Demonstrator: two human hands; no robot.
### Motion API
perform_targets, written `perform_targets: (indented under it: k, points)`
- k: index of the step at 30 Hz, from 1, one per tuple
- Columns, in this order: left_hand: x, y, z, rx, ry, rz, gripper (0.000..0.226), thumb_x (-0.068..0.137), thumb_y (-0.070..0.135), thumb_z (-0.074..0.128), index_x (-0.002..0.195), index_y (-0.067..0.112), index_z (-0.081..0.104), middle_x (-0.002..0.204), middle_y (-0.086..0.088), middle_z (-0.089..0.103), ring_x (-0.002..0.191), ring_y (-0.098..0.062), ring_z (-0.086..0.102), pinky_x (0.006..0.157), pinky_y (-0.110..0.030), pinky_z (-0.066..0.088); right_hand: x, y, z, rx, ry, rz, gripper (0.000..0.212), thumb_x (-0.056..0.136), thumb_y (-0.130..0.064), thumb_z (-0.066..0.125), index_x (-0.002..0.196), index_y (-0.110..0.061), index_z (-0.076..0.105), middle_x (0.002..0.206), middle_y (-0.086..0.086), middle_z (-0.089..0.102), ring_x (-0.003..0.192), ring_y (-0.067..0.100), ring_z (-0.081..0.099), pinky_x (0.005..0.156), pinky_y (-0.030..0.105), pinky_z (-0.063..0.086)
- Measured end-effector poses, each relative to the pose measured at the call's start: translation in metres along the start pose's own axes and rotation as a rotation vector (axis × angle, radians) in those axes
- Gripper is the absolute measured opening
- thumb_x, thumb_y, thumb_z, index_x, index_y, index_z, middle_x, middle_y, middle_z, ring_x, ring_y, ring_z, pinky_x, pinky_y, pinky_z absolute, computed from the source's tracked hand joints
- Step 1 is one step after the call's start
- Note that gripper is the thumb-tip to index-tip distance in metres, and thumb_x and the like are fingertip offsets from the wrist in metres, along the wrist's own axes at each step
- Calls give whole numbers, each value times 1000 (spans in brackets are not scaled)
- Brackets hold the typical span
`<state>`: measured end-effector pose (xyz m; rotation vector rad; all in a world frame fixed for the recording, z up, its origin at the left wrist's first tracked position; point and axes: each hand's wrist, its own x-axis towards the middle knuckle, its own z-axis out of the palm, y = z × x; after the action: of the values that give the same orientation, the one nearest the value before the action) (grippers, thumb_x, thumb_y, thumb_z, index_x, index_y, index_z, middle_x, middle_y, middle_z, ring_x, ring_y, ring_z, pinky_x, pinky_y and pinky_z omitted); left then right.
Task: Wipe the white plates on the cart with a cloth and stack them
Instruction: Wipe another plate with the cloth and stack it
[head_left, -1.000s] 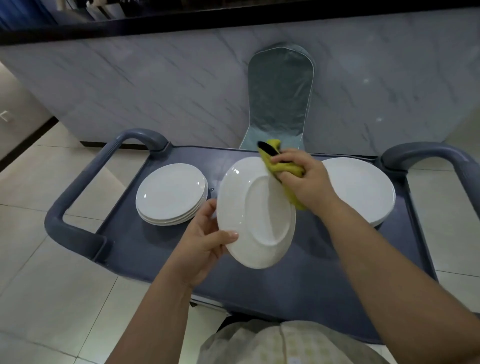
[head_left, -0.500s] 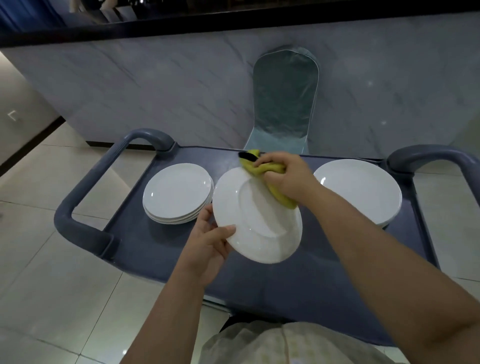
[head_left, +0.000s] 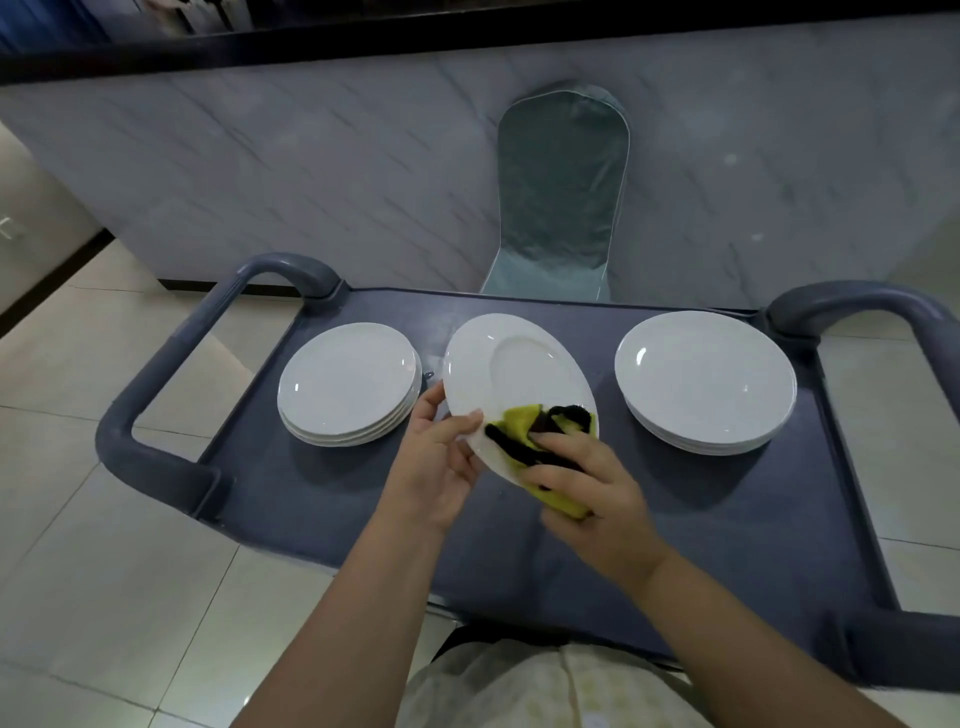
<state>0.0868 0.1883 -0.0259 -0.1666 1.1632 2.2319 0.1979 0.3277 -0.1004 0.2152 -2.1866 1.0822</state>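
My left hand (head_left: 436, 462) grips the near left rim of a white plate (head_left: 511, 379), held tilted above the middle of the grey cart (head_left: 727, 519), thumb on its face. My right hand (head_left: 597, 493) grips a yellow and black cloth (head_left: 540, 431) and presses it on the plate's near edge. A stack of smaller white plates (head_left: 348, 382) sits on the cart's left side. A stack of larger white plates (head_left: 704, 379) sits on the right side.
The cart has a looped grey handle at the left end (head_left: 156, 415) and at the right end (head_left: 857, 306). A chair in a grey cover (head_left: 561, 192) stands behind the cart against a marble-look wall. Pale floor tiles surround the cart.
My right hand has carried the cloth from the plate's far rim down to its near edge. The plate has tipped flatter, its face turned more upward.
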Motion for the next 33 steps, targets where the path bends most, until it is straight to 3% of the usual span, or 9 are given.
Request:
perform_targets:
  k: [4,6,9,14,17,21,25,28,33]
  points:
    - [-13,3,-6,85,-85,-2,47,82,-17,51,111,19,53,94,1,72,81,-15,70,62,-28,58,8,32,-27,23,145,390,28,72,-23,59,96,-30,72,122,-9,61,117,9,56,103,33,43]
    - [-21,3,-6,200,-136,7,48,72,-14,60,107,18,53,90,1,70,78,-14,68,59,-27,57,35,31,-26,21,195,451,30,71,-23,57,97,-33,69,121,-12,59,117,8,55,105,27,41]
    - [-22,5,-4,213,-126,52,51,65,-12,62,105,19,52,85,0,71,75,-14,68,56,-27,55,67,2,-4,52,149,343,28,75,-22,60,100,-26,71,127,-4,59,121,15,54,106,26,39]
    - [-16,29,-17,141,-122,69,48,71,-14,59,106,18,55,90,-6,68,73,-16,68,54,-27,55,34,-12,0,85,-134,-68,22,80,-8,68,101,-14,70,129,1,56,118,17,56,101,28,43]
    - [-17,32,-25,221,-131,52,50,64,-6,61,108,18,57,93,-4,67,80,-17,67,57,-29,55,26,20,-26,6,-175,35,25,81,-15,65,103,-24,68,129,-6,56,116,13,56,101,27,43]
    - [-11,24,-15,246,-149,40,52,63,-11,63,105,19,55,92,-2,68,81,-17,67,58,-32,57,77,27,-29,-60,81,298,30,76,-24,59,101,-21,74,125,-9,58,115,8,54,102,34,43]
    - [6,27,2,121,-131,31,49,69,-10,61,107,20,54,95,-5,70,78,-19,69,61,-33,58,82,-19,-4,2,-13,128,26,76,-15,64,100,-10,74,128,0,58,120,12,52,107,25,37]
    - [14,34,13,195,-116,2,39,78,-10,54,104,20,56,87,-6,71,71,-19,70,54,-29,57,51,-9,-19,-33,-143,29,22,79,-6,70,100,-9,73,128,6,60,118,17,55,104,30,42]
    - [36,42,72,548,-253,92,42,84,-15,56,106,20,63,83,2,75,76,-14,70,60,-29,58,19,16,-92,-143,119,472,25,74,-23,61,94,-31,72,124,-21,57,117,0,53,101,22,42]
